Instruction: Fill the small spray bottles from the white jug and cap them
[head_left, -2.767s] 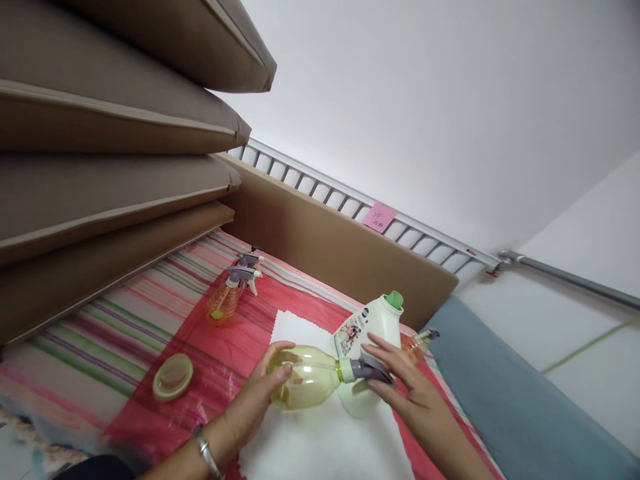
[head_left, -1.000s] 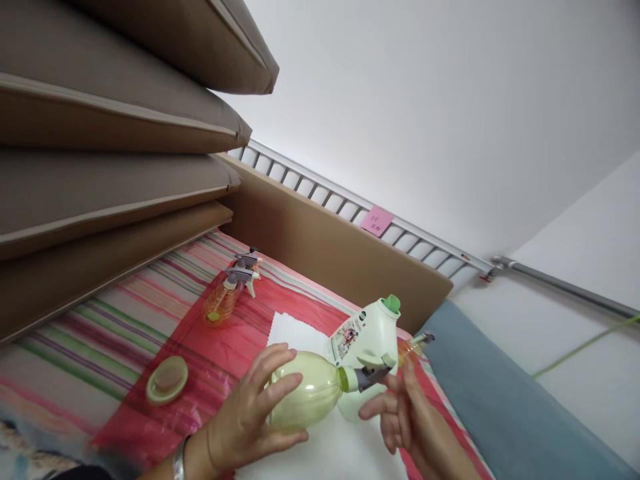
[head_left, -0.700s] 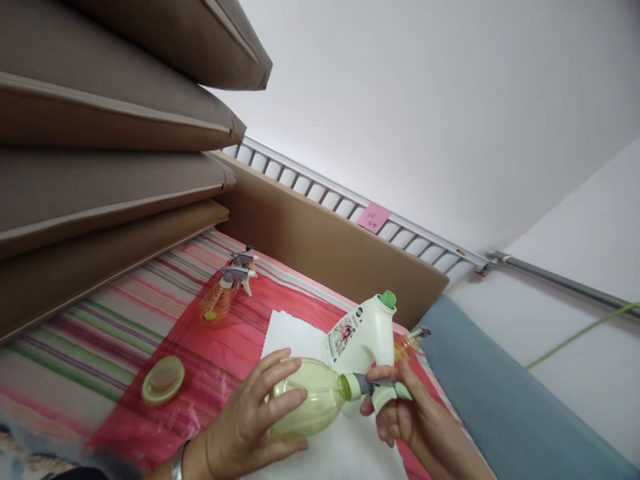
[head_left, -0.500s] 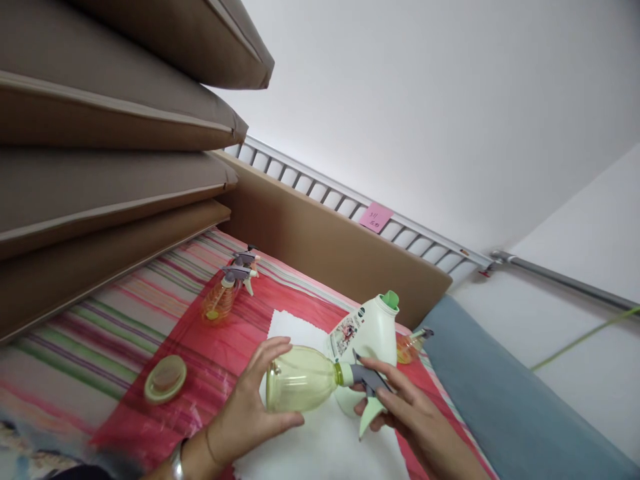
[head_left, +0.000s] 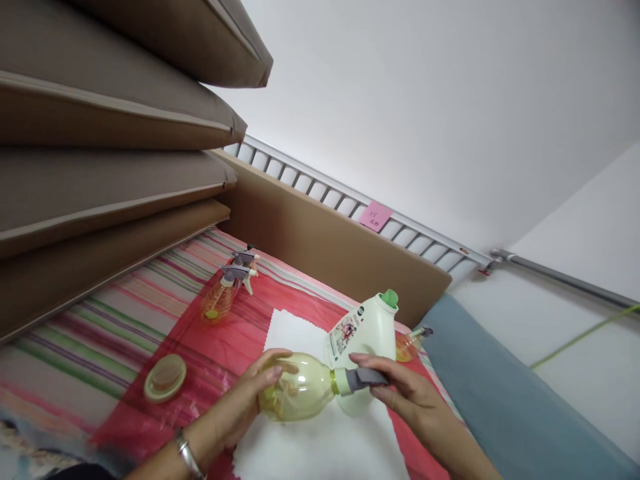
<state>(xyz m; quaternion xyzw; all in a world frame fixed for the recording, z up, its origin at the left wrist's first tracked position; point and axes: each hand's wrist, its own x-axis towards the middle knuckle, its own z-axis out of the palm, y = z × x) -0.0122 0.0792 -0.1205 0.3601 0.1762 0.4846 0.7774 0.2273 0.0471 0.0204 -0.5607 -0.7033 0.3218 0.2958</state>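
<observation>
A clear yellow spray bottle (head_left: 305, 390) lies sideways in the air between my hands, its grey trigger head (head_left: 367, 378) pointing right. My left hand (head_left: 253, 393) is wrapped round the bottle's base end. My right hand (head_left: 407, 393) is closed on the grey head, fingers above and thumb side below. Its trigger is not visible from this angle. Behind the bottle stands a pale green jug-like bottle (head_left: 373, 327) with a green cap and a printed label. White scalloped-edged paper (head_left: 325, 447) lies under my hands.
Orange spray bottles (head_left: 219, 300) with grey heads stand at the back left, and another spray bottle (head_left: 409, 347) at the right. A round pale green lid-like dish (head_left: 165, 378) rests on the red sheet (head_left: 200, 363). Stacked brown cushions (head_left: 115, 180) rise at the left; a brown board (head_left: 320, 233) lines the back.
The spray bottle has rolled about its length, so the trigger that hung below the head is out of sight. My left hand has turned with it and shifted slightly lower.
</observation>
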